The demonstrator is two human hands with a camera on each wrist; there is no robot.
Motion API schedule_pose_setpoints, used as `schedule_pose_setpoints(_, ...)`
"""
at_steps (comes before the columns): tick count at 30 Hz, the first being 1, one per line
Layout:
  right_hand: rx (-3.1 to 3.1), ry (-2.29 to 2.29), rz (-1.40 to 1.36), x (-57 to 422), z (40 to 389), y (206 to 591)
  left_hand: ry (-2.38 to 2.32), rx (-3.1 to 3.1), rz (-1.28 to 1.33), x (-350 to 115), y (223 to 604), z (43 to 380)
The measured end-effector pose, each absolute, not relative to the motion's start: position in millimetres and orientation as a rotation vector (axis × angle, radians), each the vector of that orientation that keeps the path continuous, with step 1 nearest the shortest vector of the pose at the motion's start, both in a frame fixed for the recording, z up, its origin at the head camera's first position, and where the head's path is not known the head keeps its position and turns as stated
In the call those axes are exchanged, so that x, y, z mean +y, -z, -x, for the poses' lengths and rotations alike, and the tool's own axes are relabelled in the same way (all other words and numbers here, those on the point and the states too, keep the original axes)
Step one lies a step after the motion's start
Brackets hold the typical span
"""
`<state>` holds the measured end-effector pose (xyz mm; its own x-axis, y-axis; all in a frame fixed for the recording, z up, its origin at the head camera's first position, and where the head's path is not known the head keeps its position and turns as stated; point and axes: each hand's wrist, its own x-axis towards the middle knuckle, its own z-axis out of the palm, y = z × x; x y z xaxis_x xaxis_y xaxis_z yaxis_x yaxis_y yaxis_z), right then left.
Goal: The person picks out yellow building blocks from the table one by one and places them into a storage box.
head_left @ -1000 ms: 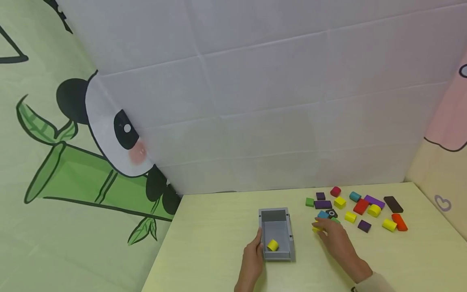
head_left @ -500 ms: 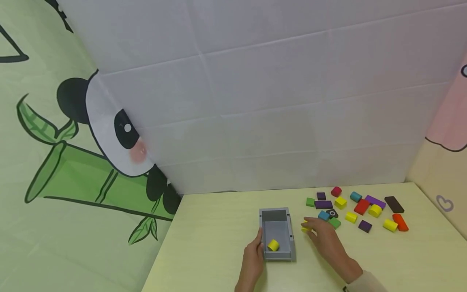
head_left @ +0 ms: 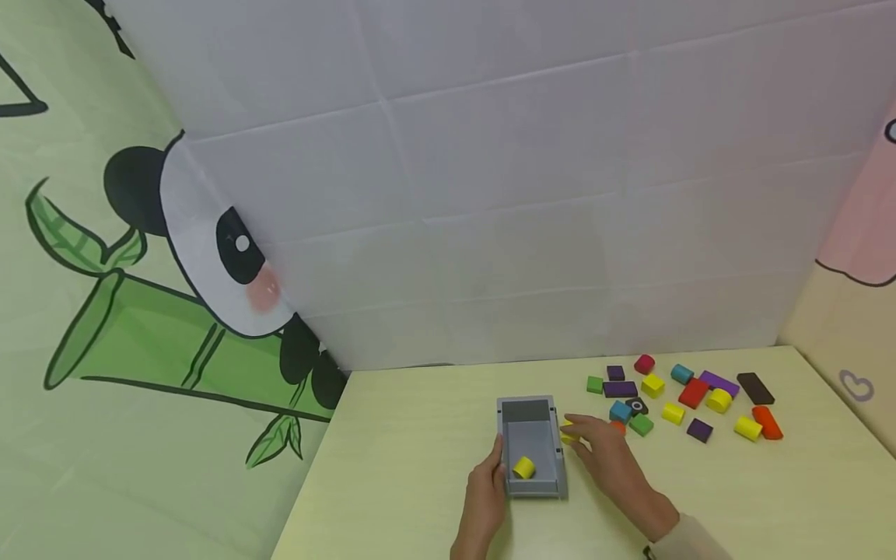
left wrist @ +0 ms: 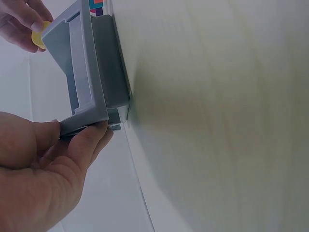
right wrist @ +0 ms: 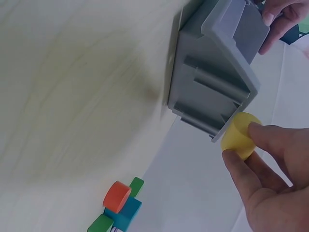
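A grey open-topped box [head_left: 533,435] stands on the table [head_left: 413,459], with one yellow cylinder block [head_left: 523,467] lying inside near its front end. My left hand [head_left: 483,494] grips the box by its left wall; in the left wrist view the thumb [left wrist: 46,133] and fingers pinch the rim. At the box's right side, my right hand [head_left: 605,451] pinches another yellow cylinder block [right wrist: 239,135] between thumb and fingers. In the right wrist view that block is right at the box's rim.
Several coloured wooden blocks lie scattered at the right of the table, among them a red block [head_left: 694,393], a green block [head_left: 640,425], a blue block [head_left: 620,411] and an orange cylinder [right wrist: 117,196]. A white cloth wall [head_left: 490,233] stands behind the table.
My right hand has carried the yellow cylinder block leftward from the scattered blocks to the box's right side, uncovering green and orange blocks. My left hand stays on the box.
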<state>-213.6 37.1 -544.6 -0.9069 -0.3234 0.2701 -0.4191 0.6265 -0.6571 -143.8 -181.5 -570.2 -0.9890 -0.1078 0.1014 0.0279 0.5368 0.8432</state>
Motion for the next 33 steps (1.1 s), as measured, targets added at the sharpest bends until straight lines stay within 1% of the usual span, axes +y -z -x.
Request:
schedule_pose_setpoints(14, -2.581, -1.177, -0.695, 20.7, 208.8, 536.3, 1.429, -2.639, -0.123, -180.5, 568.0, 145.7)
schedule_pose_setpoints(33, -2.717, -1.170, -0.852, 4.4, 203.9, 526.9, 1.454, -2.633, -0.096, -182.8, 570.8, 144.6)
